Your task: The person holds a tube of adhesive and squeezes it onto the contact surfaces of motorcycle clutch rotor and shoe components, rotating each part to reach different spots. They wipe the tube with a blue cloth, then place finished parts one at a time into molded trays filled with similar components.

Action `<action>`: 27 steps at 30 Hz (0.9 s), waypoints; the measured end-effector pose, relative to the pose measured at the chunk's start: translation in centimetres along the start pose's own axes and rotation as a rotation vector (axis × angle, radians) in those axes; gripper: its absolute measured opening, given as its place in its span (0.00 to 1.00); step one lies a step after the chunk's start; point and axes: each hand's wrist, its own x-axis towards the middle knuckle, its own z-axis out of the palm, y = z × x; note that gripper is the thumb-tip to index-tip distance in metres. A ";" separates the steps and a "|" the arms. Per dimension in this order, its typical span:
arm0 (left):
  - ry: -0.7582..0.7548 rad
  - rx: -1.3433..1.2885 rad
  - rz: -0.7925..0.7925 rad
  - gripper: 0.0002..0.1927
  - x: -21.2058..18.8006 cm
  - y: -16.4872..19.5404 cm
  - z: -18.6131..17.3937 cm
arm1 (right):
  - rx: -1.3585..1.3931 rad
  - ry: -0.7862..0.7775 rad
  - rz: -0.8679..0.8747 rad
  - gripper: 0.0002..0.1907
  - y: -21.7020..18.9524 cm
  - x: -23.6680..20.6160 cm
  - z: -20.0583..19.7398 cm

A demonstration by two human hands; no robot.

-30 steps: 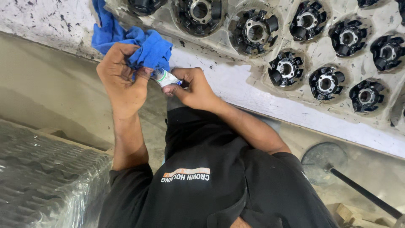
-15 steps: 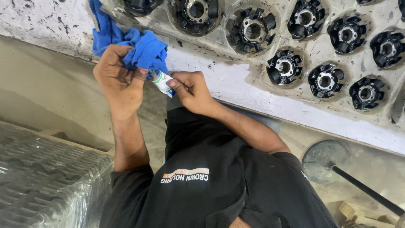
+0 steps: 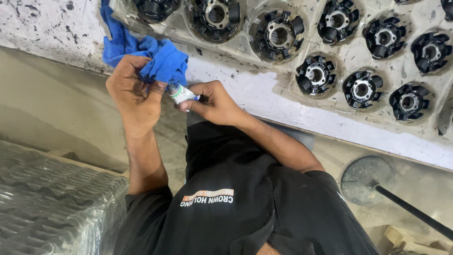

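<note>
My left hand (image 3: pixel 134 97) is closed on a bunched blue cloth (image 3: pixel 163 63) at the edge of a white, stained bench (image 3: pixel 264 101). My right hand (image 3: pixel 214 101) pinches a small white tube with a green band (image 3: pixel 181 93). The tube's tip is pressed into the cloth right by my left fingers. Both hands meet just below the bench edge, in front of my black shirt.
A moulded tray (image 3: pixel 358 54) on the bench holds several black round wound parts in pockets, such as one part (image 3: pixel 315 75). A wrapped stack of ribbed sheets (image 3: pixel 52 203) lies at the lower left. A round black base with a rod (image 3: pixel 368 177) stands on the floor at the right.
Both hands have shifted slightly left and up together, staying joined at the cloth and tube. The grips are unchanged.
</note>
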 end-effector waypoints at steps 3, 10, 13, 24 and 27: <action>-0.003 -0.028 0.005 0.14 0.0 0.0 -0.1 | 0.134 -0.082 -0.044 0.10 -0.1 -0.1 -0.3; -0.001 -0.038 0.021 0.12 -0.1 -0.2 0.2 | 0.107 0.010 -0.043 0.14 -0.1 -0.2 0.1; 0.003 -0.061 0.012 0.13 -0.1 -0.3 -0.1 | 0.128 -0.063 -0.020 0.16 -0.1 0.0 -0.2; 0.040 -0.025 0.053 0.15 -0.7 -1.4 -1.2 | -0.052 0.126 0.059 0.18 2.6 0.3 1.2; 0.056 -0.055 0.031 0.16 -0.8 -1.5 -1.8 | -0.053 0.128 0.045 0.16 2.8 0.4 1.2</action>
